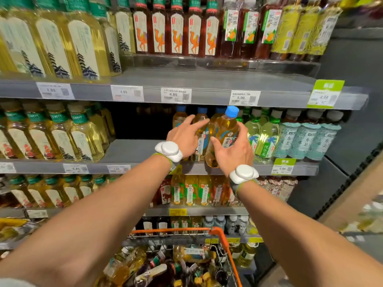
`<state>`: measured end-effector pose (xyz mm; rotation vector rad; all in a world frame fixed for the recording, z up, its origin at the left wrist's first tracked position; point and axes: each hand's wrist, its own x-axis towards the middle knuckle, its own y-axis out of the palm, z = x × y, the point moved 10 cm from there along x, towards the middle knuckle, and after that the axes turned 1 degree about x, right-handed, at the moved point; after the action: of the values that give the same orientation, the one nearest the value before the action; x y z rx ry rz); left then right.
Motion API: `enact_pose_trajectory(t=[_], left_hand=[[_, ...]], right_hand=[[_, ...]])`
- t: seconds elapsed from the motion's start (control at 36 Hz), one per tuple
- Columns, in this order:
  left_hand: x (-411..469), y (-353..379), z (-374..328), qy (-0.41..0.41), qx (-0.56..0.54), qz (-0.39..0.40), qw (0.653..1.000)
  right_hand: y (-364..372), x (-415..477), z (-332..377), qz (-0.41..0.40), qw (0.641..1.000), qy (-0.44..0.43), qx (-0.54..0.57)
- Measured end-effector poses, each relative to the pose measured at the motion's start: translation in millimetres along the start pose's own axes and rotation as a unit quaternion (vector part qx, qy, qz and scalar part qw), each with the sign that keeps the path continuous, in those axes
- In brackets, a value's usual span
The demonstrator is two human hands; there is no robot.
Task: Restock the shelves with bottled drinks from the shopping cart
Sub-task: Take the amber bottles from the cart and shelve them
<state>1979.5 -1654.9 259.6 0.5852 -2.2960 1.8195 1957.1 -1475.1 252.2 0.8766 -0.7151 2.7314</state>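
right hand [234, 150] fingers clamped round the blue-capped bottle [224, 129], centre frame. It's tilted over the middle shelf [132, 150] lip, probably to clear the shelf above. left hand [184, 133] fingers straight and apart on the shelved bottles [200, 119], likely steadying the row. shopping cart [219, 233] at bottom centre holds more stock.

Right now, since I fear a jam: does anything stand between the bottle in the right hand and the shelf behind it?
Yes: blue-capped bottles already stand directly behind the held bottle, and the left hand lies in front of them. The dark gap to their left looks open.
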Motion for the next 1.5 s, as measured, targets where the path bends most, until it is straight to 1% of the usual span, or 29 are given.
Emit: enact_pose_trajectory(t=[0.08,0.17,0.33,0.56,0.69,0.78,0.83,0.89,0.94,0.97,1.0,1.06,1.08,1.17,1.28,1.36,1.5], left_hand=[[1,2,-2,-0.012,0.017,-0.005,1.0],[-1,-5,-1,-0.021,0.02,-0.024,0.999],[0,-8,-1,-0.022,0.015,-0.03,0.999],[-1,-8,1,-0.023,0.024,-0.043,0.999],[2,-4,5,-0.012,0.026,-0.059,0.998],[2,-3,5,-0.006,0.007,-0.067,0.998],[-1,-11,7,-0.003,-0.022,-0.111,0.994],[-6,-20,20,-0.018,-0.07,-0.185,0.98],[-13,-28,38,-0.06,-0.121,-0.259,0.957],[-14,-26,49,-0.09,-0.145,-0.272,0.947],[-15,-20,58,-0.124,-0.173,-0.263,0.941],[-8,3,79,-0.187,-0.226,-0.208,0.933],[-5,14,86,-0.204,-0.251,-0.177,0.93],[-1,41,92,-0.199,-0.321,-0.101,0.92],[-3,43,93,-0.178,-0.354,-0.114,0.911],[-3,44,91,-0.165,-0.387,-0.106,0.901],[-5,45,92,-0.166,-0.407,-0.115,0.891]], right_hand=[[-3,5,0,-0.003,1.0,-0.007,0.005],[0,8,2,-0.004,1.0,-0.014,0.005],[13,10,-2,0.005,1.0,-0.018,-0.001],[26,9,-13,-0.004,1.0,-0.003,0.018],[35,11,-13,0.005,1.0,-0.005,-0.01],[40,14,-15,0.013,0.999,0.0,-0.041],[42,16,-16,0.014,0.998,0.0,-0.057],[46,20,-16,0.018,0.997,0.0,-0.073],[49,23,-16,0.023,0.996,0.005,-0.086],[50,25,-16,0.024,0.996,0.006,-0.09],[50,25,-17,0.025,0.995,0.007,-0.092],[53,25,-17,0.023,0.996,0.008,-0.085],[53,24,-17,0.021,0.997,0.007,-0.079],[54,24,-16,0.024,0.998,-0.003,-0.065],[57,24,-18,0.035,0.997,-0.01,-0.061],[57,27,-20,0.037,0.997,-0.002,-0.063],[59,31,-21,0.051,0.996,-0.008,-0.079]])
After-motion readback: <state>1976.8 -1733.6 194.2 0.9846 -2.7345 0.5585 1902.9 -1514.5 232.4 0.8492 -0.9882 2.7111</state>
